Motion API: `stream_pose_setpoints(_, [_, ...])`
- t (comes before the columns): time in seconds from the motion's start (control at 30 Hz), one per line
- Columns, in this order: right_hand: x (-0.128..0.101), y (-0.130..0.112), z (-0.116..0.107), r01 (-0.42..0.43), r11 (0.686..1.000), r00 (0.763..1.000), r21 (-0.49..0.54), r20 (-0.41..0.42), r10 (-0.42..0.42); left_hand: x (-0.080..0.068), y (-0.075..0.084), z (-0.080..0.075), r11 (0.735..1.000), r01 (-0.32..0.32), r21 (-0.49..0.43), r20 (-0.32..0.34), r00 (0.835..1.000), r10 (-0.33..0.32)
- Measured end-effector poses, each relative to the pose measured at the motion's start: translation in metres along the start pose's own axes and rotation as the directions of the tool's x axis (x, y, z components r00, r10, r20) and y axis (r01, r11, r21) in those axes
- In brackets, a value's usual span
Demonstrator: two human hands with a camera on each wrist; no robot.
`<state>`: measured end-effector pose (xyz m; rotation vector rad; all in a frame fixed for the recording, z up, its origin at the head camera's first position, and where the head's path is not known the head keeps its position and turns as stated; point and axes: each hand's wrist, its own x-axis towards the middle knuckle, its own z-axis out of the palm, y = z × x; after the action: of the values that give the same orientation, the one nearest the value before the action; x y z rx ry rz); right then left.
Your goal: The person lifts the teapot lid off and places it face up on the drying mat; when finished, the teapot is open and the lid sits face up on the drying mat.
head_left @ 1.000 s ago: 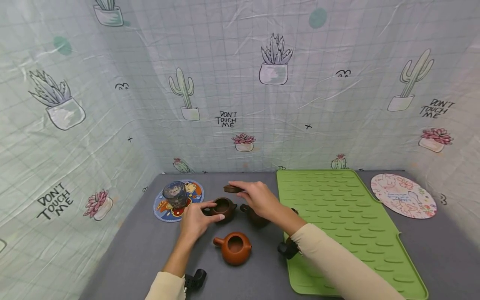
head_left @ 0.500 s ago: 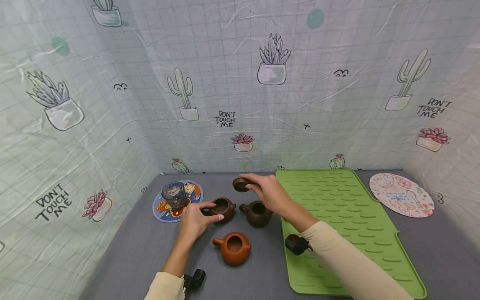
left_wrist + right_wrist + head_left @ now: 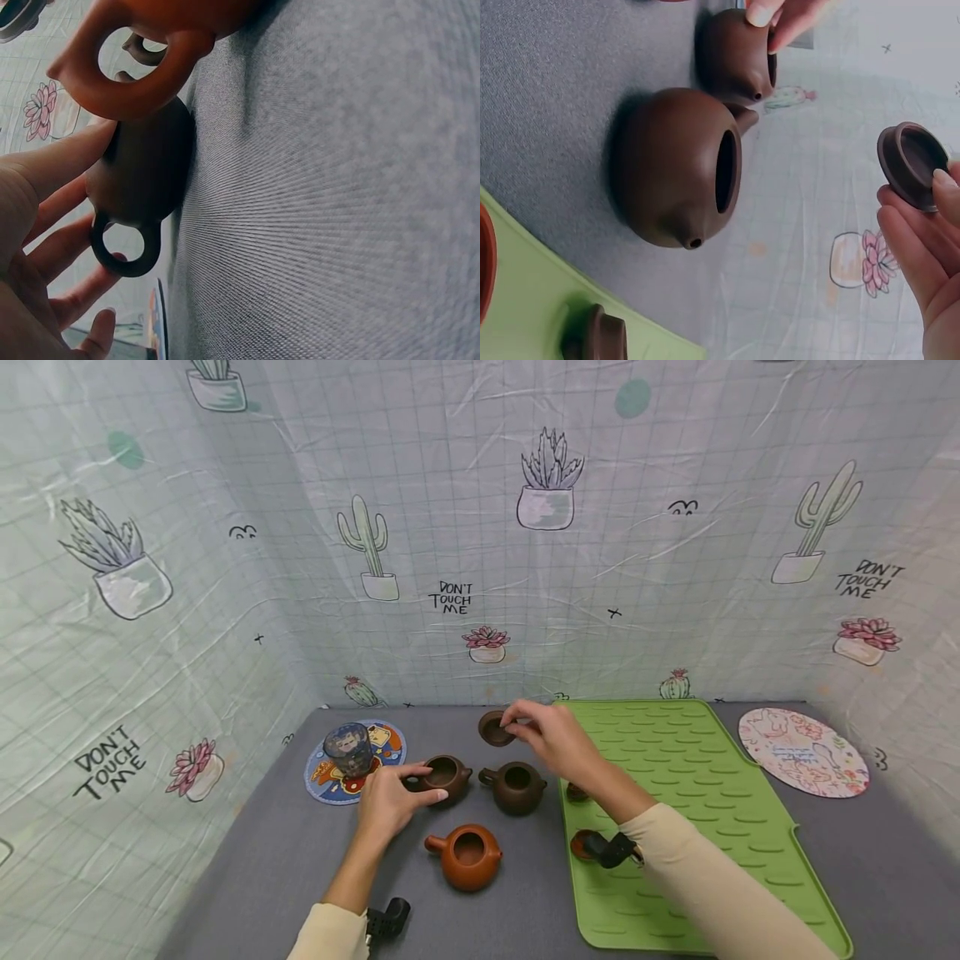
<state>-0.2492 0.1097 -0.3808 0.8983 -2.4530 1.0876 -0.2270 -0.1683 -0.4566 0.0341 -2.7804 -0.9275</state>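
Thumb and index finger of my left hand [image 3: 393,802] hold a small dark brown teapot [image 3: 448,793] at its open rim. In the left wrist view the other fingers spread near its ring handle [image 3: 127,251]. My right hand [image 3: 555,735] pinches a round dark brown teapot lid [image 3: 911,165] in the air, its hollow underside showing in the head view. Below that hand, a second dark brown teapot [image 3: 517,793] stands uncovered on the grey cloth. Nearer the body sits an orange-brown teapot [image 3: 480,864], also without a lid, its handle pointing left.
A ribbed green mat [image 3: 675,827] lies at the right, with a dark brown lid [image 3: 604,337] and a reddish lid [image 3: 581,845] on its left edge. A dark glass cup [image 3: 348,750] stands on a blue patterned coaster [image 3: 318,789]. A pink-patterned oval mat [image 3: 806,752] lies far right.
My right hand has moved right with the lid, which has turned so its hollow side faces the head camera. The left hand stays on its teapot.
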Motion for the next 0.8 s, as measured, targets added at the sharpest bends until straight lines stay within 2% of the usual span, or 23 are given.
stream_pose_setpoints(0.1, [0.000,0.002,-0.003,0.009,1.000,1.000,-0.015,-0.006,-0.009,0.000,0.000,0.000,1.000,-0.001,-0.004,0.001,1.000,0.001])
stream_pose_setpoints(0.8, [-0.010,0.012,-0.029,-0.067,0.997,0.996,0.027,-0.059,0.069,-0.001,-0.003,0.003,1.000,-0.002,-0.017,-0.015,1.000,0.002])
